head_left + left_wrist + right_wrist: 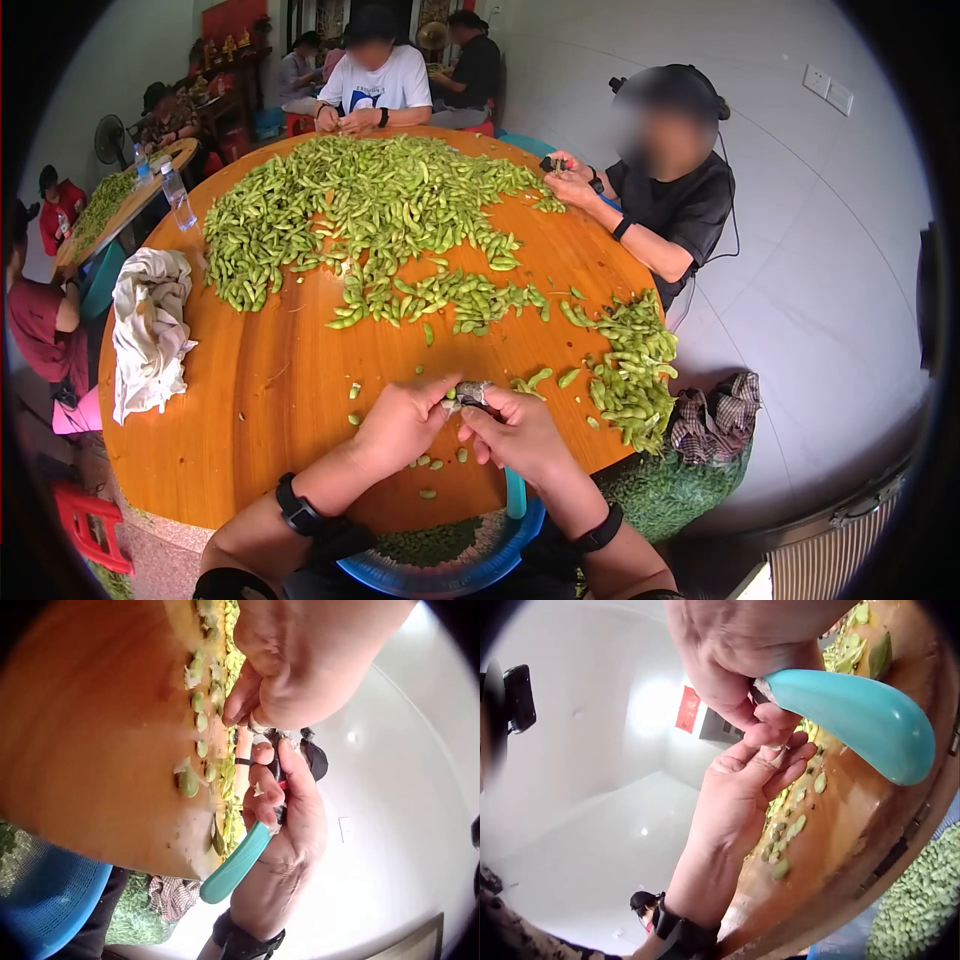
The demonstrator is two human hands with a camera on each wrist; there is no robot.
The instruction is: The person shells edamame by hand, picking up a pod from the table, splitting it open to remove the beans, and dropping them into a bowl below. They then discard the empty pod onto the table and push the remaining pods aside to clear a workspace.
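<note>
Both hands meet over the near edge of the round wooden table (pixel 250 400). My right hand (pixel 520 435) grips a small cutting tool (pixel 470 393) with a teal handle (pixel 236 862), which sticks down past the table edge (pixel 855 712). My left hand (pixel 400 420) pinches a small pale pod piece (pixel 778 754) against the tool's head; most of it is hidden by the fingers. Shelled green beans (pixel 430 462) lie scattered just under the hands (pixel 196 724).
A big heap of green pods (pixel 360 210) covers the table's far half, with a smaller heap (pixel 630 365) at the right edge. A blue basket (pixel 450 570) of beans sits below me. A white cloth (pixel 150 320) lies left. Other people sit around the table.
</note>
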